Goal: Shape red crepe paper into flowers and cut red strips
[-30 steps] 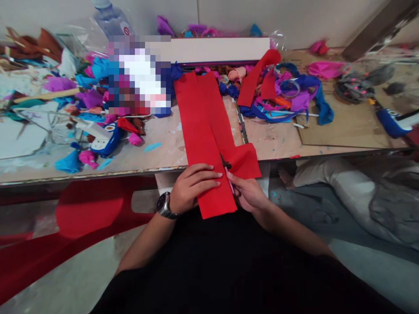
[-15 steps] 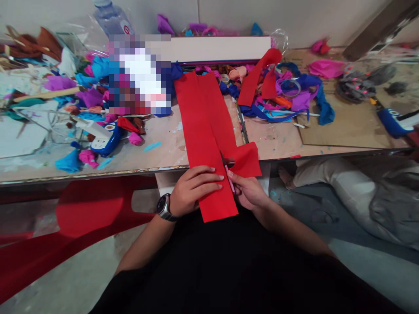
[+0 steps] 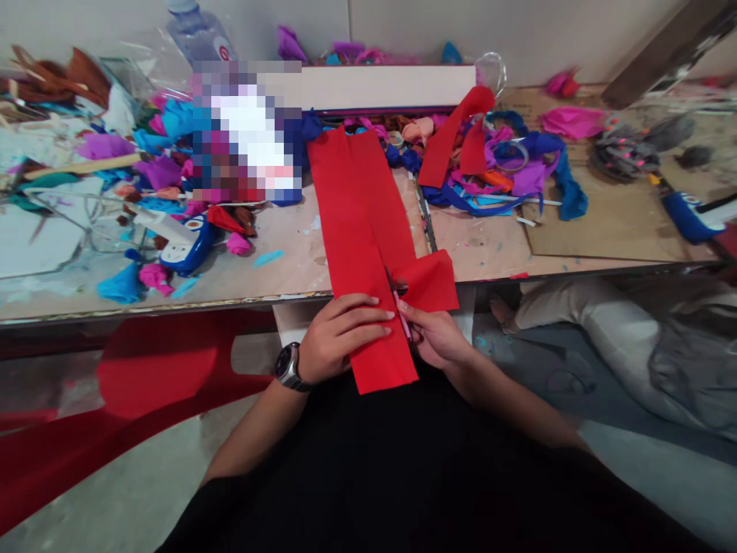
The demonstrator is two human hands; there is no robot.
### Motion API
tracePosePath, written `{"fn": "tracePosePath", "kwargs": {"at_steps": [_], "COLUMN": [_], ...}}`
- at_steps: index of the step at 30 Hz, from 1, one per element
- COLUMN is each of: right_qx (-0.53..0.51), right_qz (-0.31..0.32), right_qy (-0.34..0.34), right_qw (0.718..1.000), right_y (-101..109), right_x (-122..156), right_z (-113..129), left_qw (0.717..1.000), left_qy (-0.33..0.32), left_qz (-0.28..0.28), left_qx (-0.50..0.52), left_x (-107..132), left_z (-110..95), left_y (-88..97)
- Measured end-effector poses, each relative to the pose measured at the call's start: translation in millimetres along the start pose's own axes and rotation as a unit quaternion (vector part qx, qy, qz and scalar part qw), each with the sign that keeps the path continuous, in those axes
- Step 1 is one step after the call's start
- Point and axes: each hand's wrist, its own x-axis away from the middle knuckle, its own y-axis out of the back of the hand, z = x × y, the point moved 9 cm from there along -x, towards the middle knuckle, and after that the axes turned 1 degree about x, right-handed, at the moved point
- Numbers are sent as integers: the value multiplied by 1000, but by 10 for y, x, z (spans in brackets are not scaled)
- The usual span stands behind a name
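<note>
Here's the red sheet (image 3: 357,207), stretched lengthwise from the far middle of the table (image 3: 293,257) and out over the near edge. On its left side, the left hand (image 3: 348,330) has the near end in its grasp: four fingers lie across the top, slightly apart, thumb hidden from view. A watch (image 3: 286,365) sits on that wrist. Over to the right, the right hand (image 3: 431,334) pinches the pink-handled scissors (image 3: 404,324), thumb uppermost, the dark blades pointing away and partly masked by the red material. Just beyond that hand a red flap (image 3: 433,283) splays out to the right.

Farther off to the right, a red strip (image 3: 446,150) lies among crumpled colored scraps, with a tape roll (image 3: 512,157) beside it. Left of the sheet there's a blue-sided power strip (image 3: 194,247), more bright scraps crowding around it, and a bottle (image 3: 199,34) at the far left. Down on the right, near the table's edge, another person's leg (image 3: 604,322) shows.
</note>
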Motion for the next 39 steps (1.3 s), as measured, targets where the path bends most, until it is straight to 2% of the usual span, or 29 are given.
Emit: {"fn": "tracePosePath", "kwargs": {"at_steps": [39], "right_qx": [-17], "right_qz": [-9], "right_qy": [2], "right_qw": [1000], "right_y": [-8], "right_x": [-15], "right_z": [-47], "left_qw": [1000], "left_qy": [-7], "left_qz": [1], "left_qx": [-6], "left_x": [10], "left_z": [-60], "left_y": [-11]}}
